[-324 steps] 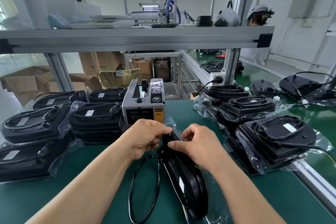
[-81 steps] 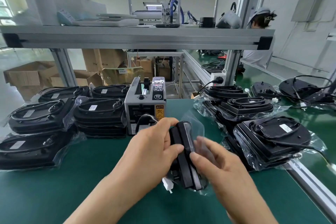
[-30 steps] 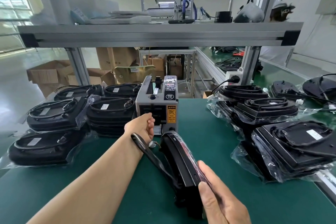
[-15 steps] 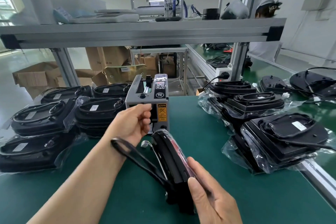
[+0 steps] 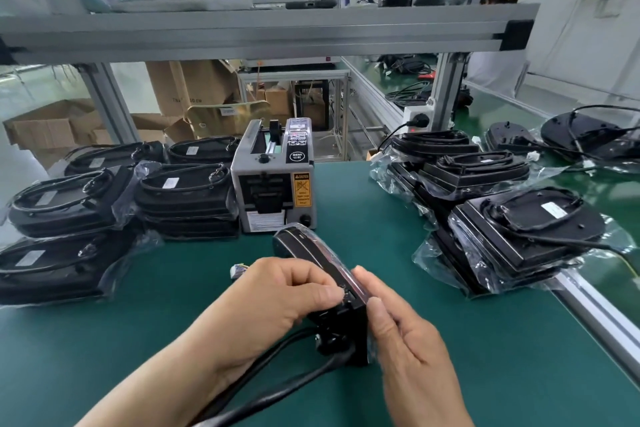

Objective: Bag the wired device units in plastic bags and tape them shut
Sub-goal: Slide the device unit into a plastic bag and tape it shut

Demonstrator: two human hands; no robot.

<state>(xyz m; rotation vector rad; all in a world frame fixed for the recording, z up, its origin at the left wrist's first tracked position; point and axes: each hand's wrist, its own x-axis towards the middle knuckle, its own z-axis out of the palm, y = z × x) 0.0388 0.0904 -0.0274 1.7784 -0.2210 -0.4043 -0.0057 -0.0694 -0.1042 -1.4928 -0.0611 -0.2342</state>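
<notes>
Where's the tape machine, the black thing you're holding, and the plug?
tape machine [image 5: 273, 194]: head view, middle of its front face.
device unit [image 5: 306, 248]: head view, far end of its plastic-covered top edge.
plug [image 5: 418, 121]: head view, black body in the white socket.

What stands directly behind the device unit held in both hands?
A grey tape dispenser stands behind the device unit. The unit hides part of its bottom edge.

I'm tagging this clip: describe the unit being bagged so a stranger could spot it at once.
The green bench has a grey tape dispenser at its middle. Just in front of it, the left hand and right hand hold one unit. It alone stands on edge; the other units lie flat at both sides.
</notes>
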